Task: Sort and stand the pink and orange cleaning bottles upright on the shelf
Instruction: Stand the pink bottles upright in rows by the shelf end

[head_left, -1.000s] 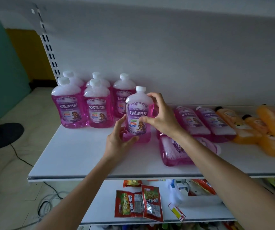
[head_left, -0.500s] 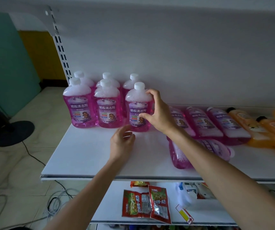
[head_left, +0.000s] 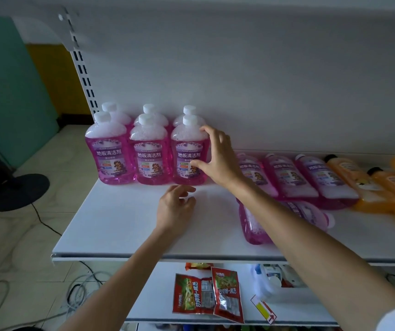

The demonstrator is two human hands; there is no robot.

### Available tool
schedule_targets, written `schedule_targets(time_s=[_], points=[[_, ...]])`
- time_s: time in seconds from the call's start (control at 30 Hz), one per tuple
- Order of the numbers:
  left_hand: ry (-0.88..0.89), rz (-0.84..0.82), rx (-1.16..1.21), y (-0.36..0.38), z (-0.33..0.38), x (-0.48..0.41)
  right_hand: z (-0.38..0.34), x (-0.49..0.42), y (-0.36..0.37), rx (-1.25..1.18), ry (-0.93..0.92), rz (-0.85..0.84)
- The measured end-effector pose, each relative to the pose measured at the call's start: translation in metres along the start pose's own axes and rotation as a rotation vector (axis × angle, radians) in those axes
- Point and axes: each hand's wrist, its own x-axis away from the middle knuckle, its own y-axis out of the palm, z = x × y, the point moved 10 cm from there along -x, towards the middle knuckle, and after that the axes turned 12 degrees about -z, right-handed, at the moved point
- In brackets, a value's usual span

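Several pink bottles stand upright in two rows at the back left of the white shelf (head_left: 120, 223). My right hand (head_left: 218, 158) loosely holds the front right pink bottle (head_left: 187, 151), thumb on its label and fingers along its right side. That bottle stands on the shelf in line with its neighbours. My left hand (head_left: 176, 206) hovers just in front of it, fingers loosely curled and empty. To the right, three pink bottles (head_left: 284, 175) lie on their sides. Another pink bottle (head_left: 251, 223) lies partly hidden under my right forearm. Several orange bottles (head_left: 363, 185) lie at the far right.
A lower shelf holds snack packets (head_left: 206, 295) and a white spray bottle (head_left: 268, 280). On the floor to the left are a fan base (head_left: 18, 192) and cables (head_left: 79, 290). A slotted upright (head_left: 84, 75) marks the shelf's back left corner.
The pink bottle went from mid-shelf back into the front row beside the other standing ones. My left hand let go of it and dropped back. My right hand stays on it.
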Motion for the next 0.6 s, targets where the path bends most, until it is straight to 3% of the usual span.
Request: schedule_targets(time_s=[0.13,0.27,0.6], points=[[-0.013,-0.064,-0.158,0.01,0.004,-0.002,0.014,0.008,-0.011,0.062,-0.029,-0.058],[-0.028,-0.137,-0.357,0.032,0.013,-0.013,0.062,0.023,-0.049,0.087,0.089,-0.018],[-0.12,-0.243,-0.134,0.089,0.053,-0.034,0.147,0.046,-0.08,0.031,0.299,-0.149]])
